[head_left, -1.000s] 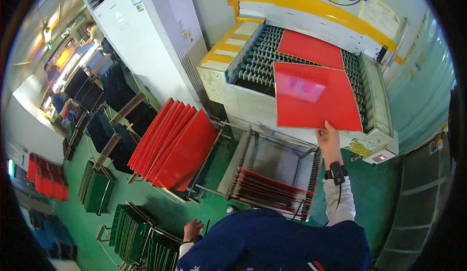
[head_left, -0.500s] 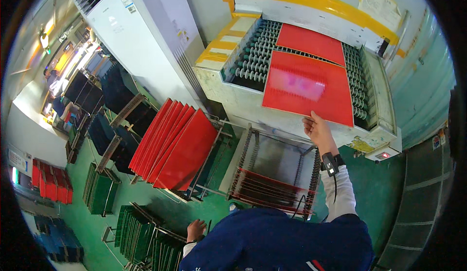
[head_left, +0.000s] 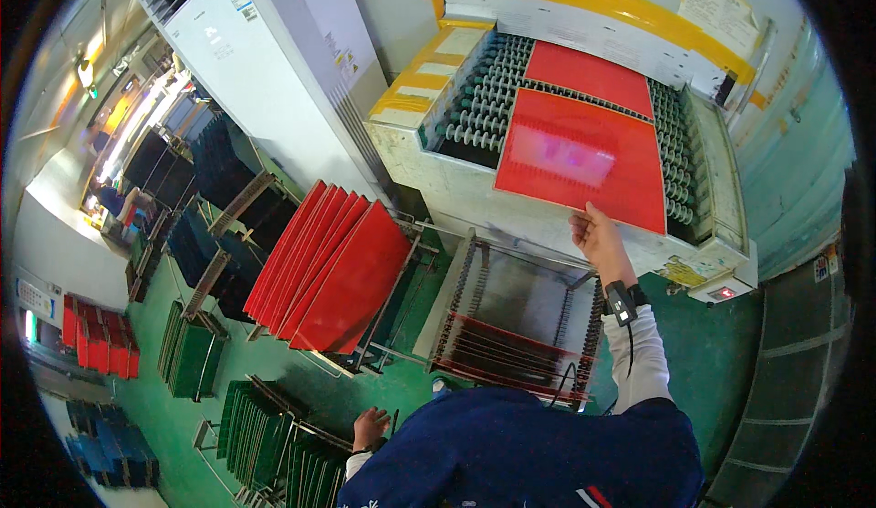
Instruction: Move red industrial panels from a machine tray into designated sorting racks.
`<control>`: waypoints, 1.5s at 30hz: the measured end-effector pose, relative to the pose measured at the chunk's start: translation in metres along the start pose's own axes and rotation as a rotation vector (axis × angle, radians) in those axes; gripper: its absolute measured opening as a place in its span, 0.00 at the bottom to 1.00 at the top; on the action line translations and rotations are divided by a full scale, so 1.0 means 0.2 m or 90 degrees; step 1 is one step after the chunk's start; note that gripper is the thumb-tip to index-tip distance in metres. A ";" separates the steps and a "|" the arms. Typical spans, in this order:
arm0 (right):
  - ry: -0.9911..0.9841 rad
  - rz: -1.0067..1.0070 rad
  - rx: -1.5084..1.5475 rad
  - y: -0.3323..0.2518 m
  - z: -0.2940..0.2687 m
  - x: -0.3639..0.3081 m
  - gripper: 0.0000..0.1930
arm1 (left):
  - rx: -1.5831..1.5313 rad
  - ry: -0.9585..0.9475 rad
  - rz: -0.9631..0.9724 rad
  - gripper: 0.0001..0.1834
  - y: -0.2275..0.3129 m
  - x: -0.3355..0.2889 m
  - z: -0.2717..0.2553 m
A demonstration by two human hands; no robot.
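Observation:
My right hand (head_left: 598,237) is stretched forward, its fingers pinched at the near edge of a flat red panel (head_left: 584,193). The panel lies on the rollers (head_left: 474,111) of a conveyor machine, its near edge reaching over the machine's front. Just beyond it lies a second red panel (head_left: 593,77), a narrow row of rollers showing between the two. Low by my side hangs my left hand (head_left: 370,428), fingers apart and nothing visible in it. It is nearest to a rack of green panels (head_left: 260,435).
In front of me stands a metal rack (head_left: 511,353) with several red-edged panels. To its left, another rack holds upright red panels (head_left: 333,271). A tall white cabinet unit (head_left: 265,70) adjoins the machine. Dark panels (head_left: 224,166) fill racks farther left. A grey panelled surface (head_left: 794,371) borders the right.
The near red panel has slid slightly farther onto the rollers, my right hand following at its edge. The far panel has also shifted slightly away. My left hand stays about where it was.

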State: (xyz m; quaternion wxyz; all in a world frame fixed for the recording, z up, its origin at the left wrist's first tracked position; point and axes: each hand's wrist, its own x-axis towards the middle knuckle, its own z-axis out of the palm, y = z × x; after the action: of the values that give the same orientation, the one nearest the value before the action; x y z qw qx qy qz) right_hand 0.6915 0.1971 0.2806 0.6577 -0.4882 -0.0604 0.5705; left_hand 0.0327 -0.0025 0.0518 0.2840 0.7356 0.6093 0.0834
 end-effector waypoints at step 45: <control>-0.267 -0.195 -0.954 0.98 -0.24 -0.50 0.20 | -0.930 0.078 -0.594 0.22 -0.02 -0.04 -0.05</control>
State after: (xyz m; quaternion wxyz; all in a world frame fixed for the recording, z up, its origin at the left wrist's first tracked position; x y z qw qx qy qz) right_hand 0.5517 0.0631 0.1641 0.2003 -0.6694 -0.6174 0.3614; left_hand 0.0218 -0.0072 0.0600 0.6571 0.0383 0.6567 0.3680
